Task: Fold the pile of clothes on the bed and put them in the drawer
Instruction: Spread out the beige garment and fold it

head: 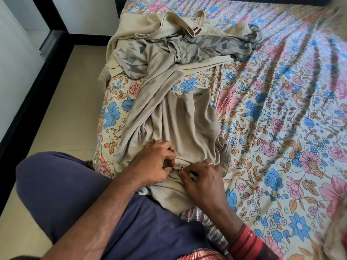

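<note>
Two hands (155,162) (202,177) pinching beige garment (180,124) (lengthwise, toward pile (180,40))

Your widest free room lay over the bed (281,128) toward its right edge, where only floral sheet showed. Along the left edge the pile of clothes (178,44) blocked the far part, and the beige garment (178,124) ran from it down to the near edge. Your left hand (155,162) and right hand (204,179) crowded that near end, pinching its hem.

Garment (180,124) before pile (180,42), on bed (281,109)
</note>
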A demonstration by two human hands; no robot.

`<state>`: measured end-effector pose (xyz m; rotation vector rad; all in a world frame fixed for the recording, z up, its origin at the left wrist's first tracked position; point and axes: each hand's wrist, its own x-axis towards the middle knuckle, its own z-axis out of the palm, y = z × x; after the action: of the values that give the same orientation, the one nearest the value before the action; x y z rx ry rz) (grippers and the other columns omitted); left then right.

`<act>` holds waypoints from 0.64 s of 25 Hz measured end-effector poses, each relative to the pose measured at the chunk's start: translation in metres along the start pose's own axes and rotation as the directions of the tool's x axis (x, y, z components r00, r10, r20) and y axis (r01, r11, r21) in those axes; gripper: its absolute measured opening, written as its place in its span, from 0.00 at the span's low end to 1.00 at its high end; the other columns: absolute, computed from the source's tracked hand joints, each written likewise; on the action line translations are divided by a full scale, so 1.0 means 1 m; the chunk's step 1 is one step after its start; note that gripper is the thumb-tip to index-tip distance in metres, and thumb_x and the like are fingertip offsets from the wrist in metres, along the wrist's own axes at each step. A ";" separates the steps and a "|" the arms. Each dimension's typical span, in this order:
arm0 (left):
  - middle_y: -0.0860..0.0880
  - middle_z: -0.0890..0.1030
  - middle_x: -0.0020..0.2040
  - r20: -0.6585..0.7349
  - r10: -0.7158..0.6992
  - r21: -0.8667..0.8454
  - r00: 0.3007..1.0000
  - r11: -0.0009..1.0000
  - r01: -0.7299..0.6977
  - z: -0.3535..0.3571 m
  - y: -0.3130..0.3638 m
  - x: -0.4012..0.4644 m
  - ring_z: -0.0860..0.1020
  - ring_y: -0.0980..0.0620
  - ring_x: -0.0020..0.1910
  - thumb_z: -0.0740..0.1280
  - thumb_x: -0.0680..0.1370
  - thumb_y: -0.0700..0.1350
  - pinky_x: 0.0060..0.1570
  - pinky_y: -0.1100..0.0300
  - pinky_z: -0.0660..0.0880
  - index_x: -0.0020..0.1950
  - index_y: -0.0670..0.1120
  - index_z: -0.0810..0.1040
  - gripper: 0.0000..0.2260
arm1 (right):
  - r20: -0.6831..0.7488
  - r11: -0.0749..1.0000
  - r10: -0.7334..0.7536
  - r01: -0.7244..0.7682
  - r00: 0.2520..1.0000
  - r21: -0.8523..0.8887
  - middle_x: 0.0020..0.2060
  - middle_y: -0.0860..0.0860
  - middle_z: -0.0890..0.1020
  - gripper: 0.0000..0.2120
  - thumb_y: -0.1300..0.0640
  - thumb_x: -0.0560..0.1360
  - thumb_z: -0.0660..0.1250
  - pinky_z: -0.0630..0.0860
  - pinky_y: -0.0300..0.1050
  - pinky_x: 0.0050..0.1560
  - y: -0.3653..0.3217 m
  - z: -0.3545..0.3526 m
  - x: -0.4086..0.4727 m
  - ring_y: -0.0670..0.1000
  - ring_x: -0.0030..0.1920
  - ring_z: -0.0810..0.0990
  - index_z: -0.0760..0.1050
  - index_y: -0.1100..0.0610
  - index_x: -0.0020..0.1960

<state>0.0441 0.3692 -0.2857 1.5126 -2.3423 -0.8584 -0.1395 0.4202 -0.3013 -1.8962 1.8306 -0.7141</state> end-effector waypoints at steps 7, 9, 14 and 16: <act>0.60 0.73 0.54 -0.014 0.000 0.055 1.000 0.999 0.001 -0.001 0.009 0.002 0.71 0.59 0.59 0.76 0.74 0.47 0.64 0.53 0.64 0.45 0.56 0.79 0.07 | -0.020 0.988 0.152 -0.153 0.988 -0.026 0.36 0.49 0.87 0.05 0.51 0.71 0.76 0.73 0.42 0.42 -0.006 -0.004 0.007 0.52 0.39 0.84 0.86 0.52 0.42; 0.59 0.73 0.53 -0.035 0.008 0.065 0.999 0.998 -0.006 0.000 0.011 0.004 0.71 0.58 0.59 0.75 0.74 0.50 0.61 0.54 0.63 0.46 0.57 0.79 0.05 | -0.019 0.984 0.173 -0.174 0.985 -0.034 0.36 0.49 0.86 0.05 0.51 0.71 0.76 0.71 0.41 0.41 -0.007 -0.004 0.007 0.52 0.39 0.83 0.86 0.52 0.42; 0.58 0.72 0.51 -0.070 0.022 0.144 0.997 0.989 -0.011 0.006 0.017 0.009 0.72 0.56 0.57 0.73 0.76 0.54 0.60 0.50 0.66 0.50 0.55 0.81 0.06 | 0.034 0.964 0.257 -0.253 0.966 -0.082 0.34 0.47 0.83 0.03 0.51 0.67 0.75 0.71 0.41 0.36 -0.008 -0.011 0.019 0.51 0.38 0.79 0.83 0.49 0.36; 0.57 0.72 0.52 -0.064 0.014 0.182 0.998 0.983 -0.002 0.007 0.018 0.010 0.71 0.55 0.58 0.73 0.76 0.54 0.61 0.50 0.66 0.51 0.54 0.81 0.07 | 0.104 0.951 0.288 -0.271 0.952 -0.149 0.34 0.48 0.83 0.06 0.52 0.66 0.74 0.67 0.41 0.34 -0.009 -0.014 0.028 0.51 0.37 0.78 0.79 0.48 0.32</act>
<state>0.0227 0.3680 -0.2825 1.5719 -2.4336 -0.5969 -0.1405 0.3933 -0.2828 -1.6663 2.0536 -0.3771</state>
